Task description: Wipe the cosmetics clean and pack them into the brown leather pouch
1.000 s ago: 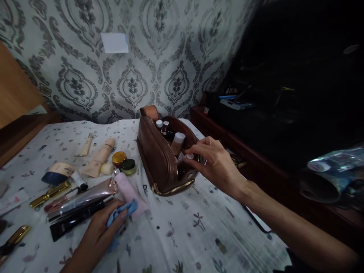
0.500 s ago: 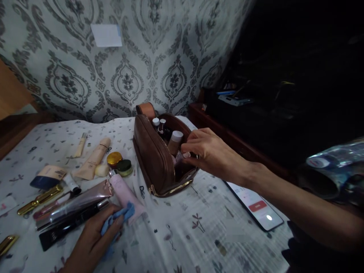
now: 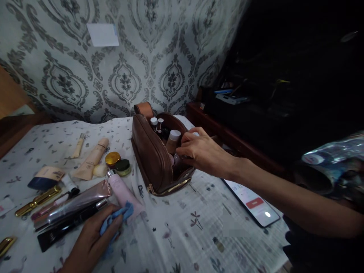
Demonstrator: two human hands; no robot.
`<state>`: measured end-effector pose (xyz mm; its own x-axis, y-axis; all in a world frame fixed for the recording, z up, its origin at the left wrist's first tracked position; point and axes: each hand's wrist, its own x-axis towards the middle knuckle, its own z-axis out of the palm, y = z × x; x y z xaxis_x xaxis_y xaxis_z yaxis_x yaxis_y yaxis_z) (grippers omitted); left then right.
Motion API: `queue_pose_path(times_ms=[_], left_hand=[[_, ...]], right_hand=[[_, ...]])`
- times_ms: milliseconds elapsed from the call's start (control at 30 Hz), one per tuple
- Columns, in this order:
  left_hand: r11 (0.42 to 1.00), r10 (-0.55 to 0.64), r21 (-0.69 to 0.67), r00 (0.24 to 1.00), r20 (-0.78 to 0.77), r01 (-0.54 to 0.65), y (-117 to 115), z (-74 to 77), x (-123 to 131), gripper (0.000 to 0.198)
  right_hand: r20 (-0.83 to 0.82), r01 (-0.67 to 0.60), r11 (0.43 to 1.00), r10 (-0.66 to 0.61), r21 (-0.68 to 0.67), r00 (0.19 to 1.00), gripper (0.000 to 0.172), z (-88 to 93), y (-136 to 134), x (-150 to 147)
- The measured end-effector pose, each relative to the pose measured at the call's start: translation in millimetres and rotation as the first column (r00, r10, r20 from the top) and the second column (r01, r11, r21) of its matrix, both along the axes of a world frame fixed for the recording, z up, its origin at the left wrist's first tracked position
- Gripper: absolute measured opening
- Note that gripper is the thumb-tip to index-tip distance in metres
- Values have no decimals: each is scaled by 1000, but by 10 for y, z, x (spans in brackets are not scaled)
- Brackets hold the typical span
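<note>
A brown zip-up cosmetic bag (image 3: pixel 150 151) stands unzipped on the cloth. Bottles with silver and white tops are inside it, among them a beige bottle with a white cap (image 3: pixel 174 135). My right hand (image 3: pixel 199 149) reaches over the bag's right side, fingers closed at the opening by a small clear, shiny item (image 3: pixel 176 157), mostly hidden. A crumpled blue cloth (image 3: pixel 116 220) is gripped in my left hand (image 3: pixel 93 235), which rests beside a pink tube (image 3: pixel 125 193). Left of that lie a metallic rose tube (image 3: pixel 76 204) and a black tube (image 3: pixel 68 227).
Further left are a beige tube (image 3: pixel 95 157), a gold-lidded jar (image 3: pixel 113 158), a dark-lidded jar (image 3: pixel 123 167), a navy-and-beige container (image 3: pixel 45 177) and a gold tube (image 3: pixel 36 201). A lit phone (image 3: pixel 253 203) lies under my right forearm. A clear plastic bottle (image 3: pixel 332 151) is at far right.
My right hand has shifted slightly at the bag's opening, and a whitish tip by its fingers is now hidden. My left hand keeps the blue cloth. The whole view has moved a little.
</note>
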<state>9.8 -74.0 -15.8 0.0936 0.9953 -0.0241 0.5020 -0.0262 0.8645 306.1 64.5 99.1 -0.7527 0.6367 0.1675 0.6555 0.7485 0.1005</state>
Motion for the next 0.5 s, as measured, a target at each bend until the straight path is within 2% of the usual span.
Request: queue_pose_path(times_ms=[167,367,500], left_hand=[[1000,-7,14,1000,-26,7,16,-14,-28,36],[983,-178,39,983,-48,180,87,-85,-138,31],[988,-131,74,991,-34,133,75,-37,-106,35]], right_hand=[[76,-4,1000,6,-20,997,17,-5,74,-50],[189,-5,999,-3,43,982,17,15,63,-79],[193,-40,992,17,120,981,14,8,43,-50]])
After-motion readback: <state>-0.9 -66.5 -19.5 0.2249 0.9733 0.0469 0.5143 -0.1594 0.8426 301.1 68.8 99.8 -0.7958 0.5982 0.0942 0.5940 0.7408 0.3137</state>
